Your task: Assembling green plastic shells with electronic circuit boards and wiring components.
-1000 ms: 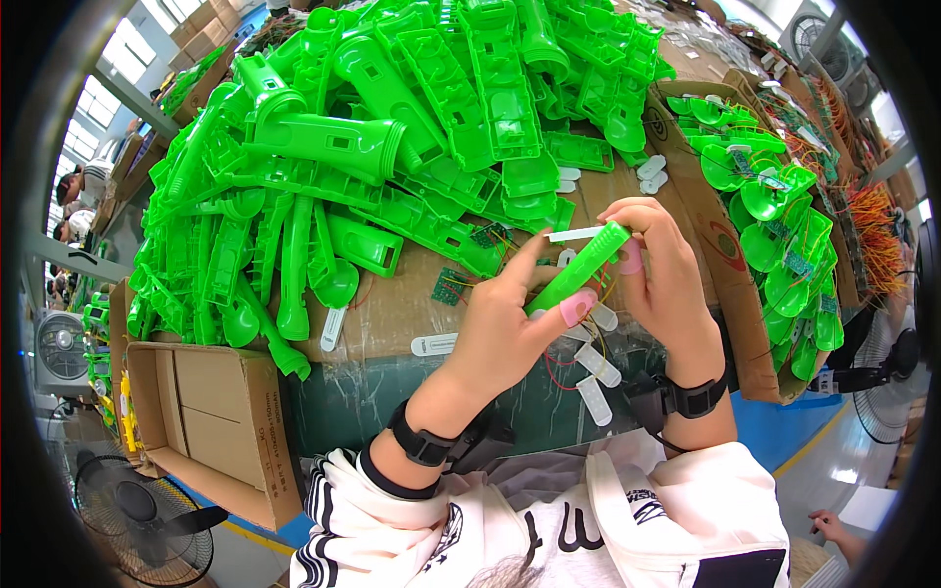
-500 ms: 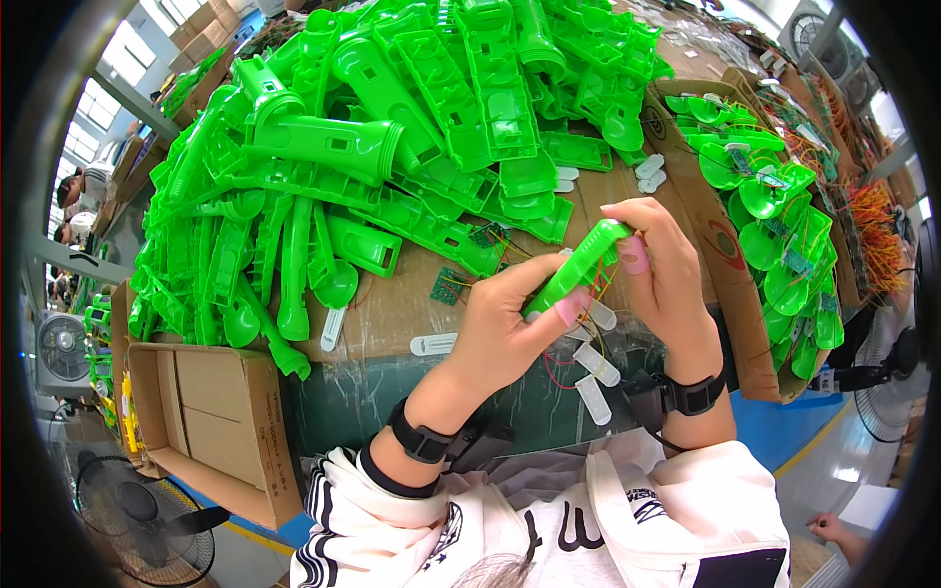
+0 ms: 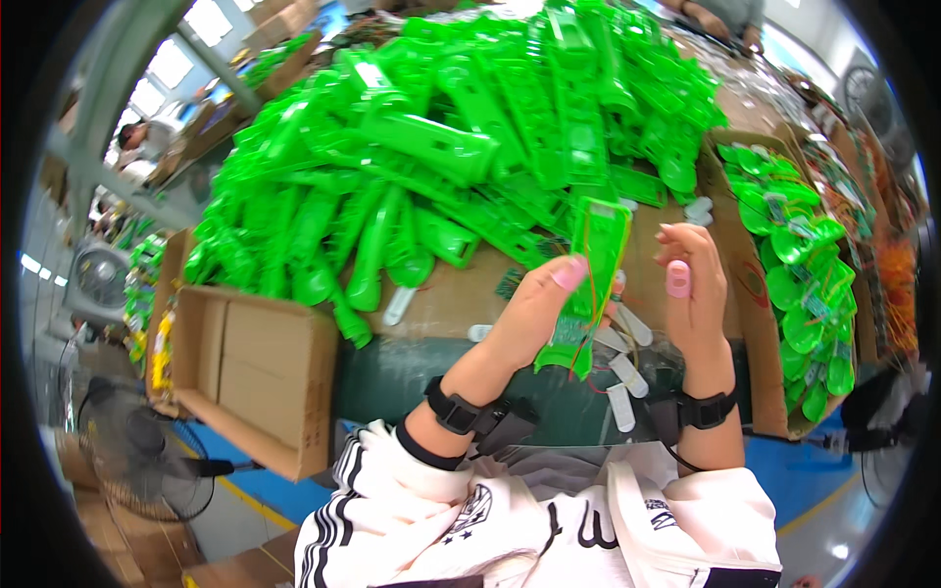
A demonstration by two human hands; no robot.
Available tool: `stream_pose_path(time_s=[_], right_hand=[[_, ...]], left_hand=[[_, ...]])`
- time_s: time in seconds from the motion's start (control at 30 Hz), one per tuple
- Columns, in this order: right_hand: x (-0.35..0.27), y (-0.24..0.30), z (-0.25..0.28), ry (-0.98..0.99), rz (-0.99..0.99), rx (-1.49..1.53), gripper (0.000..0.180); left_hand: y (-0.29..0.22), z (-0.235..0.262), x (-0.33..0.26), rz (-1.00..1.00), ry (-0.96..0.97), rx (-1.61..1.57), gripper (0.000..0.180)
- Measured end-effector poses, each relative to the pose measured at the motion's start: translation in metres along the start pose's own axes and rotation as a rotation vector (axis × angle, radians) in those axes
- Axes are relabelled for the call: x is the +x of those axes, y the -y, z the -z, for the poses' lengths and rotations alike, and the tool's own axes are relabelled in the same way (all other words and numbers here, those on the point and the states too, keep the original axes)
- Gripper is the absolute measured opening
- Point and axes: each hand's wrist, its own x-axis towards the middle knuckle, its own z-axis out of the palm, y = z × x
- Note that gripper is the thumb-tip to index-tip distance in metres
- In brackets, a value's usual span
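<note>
My left hand (image 3: pixel 534 309) grips a green plastic flashlight shell half (image 3: pixel 601 245), held upright with its hollow inside facing me. A small green circuit board (image 3: pixel 571 331) sits in its lower part, and thin red and yellow wires run along it. To the right, apart from the shell, my right hand (image 3: pixel 698 294) is raised with loosely bent fingers and nothing visible in them. Both thumbs have a pink covering. Beneath the hands, several white strips (image 3: pixel 627 374) lie on the table near loose wires. The fingers behind the shell are mostly hidden.
A large heap of green shell parts (image 3: pixel 392 176) covers the far side of the table. Right of it, a carton (image 3: pixel 760 338) holds shells with boards and wires. On the left stands a shallow cardboard box (image 3: pixel 250 367), with a fan (image 3: pixel 147 451) beyond it.
My left hand has turned the shell upright, so its inside with board and wires now shows. My right hand has come away from it. The view has shifted.
</note>
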Motion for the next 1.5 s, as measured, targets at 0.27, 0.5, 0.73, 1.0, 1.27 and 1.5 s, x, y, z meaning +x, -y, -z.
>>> stream_pose_path(time_s=[0.27,0.5,0.73,1.0,1.27,1.5], right_hand=[[-0.005,0.013,0.004,0.018,0.053,0.045,0.022],[-0.004,0.024,0.01,0.012,0.085,0.056,0.021],[0.0,0.02,0.002,0.017,0.059,0.068,0.019],[-0.006,0.01,0.005,0.038,0.05,0.077,0.02],[-0.004,0.003,-0.009,0.01,0.013,0.045,0.021],[-0.005,-0.008,-0.006,0.045,-0.069,-0.036,0.019]], left_hand=[[-0.063,0.004,-0.134,-0.357,-0.581,0.271,0.055],[-0.138,0.089,-0.269,-0.138,-0.88,0.996,0.057],[-0.148,0.142,-0.275,0.397,-0.944,1.369,0.045],[-0.105,-0.001,-0.183,-0.163,-0.81,1.565,0.028],[-0.028,0.017,-0.07,-0.173,-0.333,1.786,0.026],[-0.046,0.016,-0.002,-0.36,-0.689,1.514,0.025]])
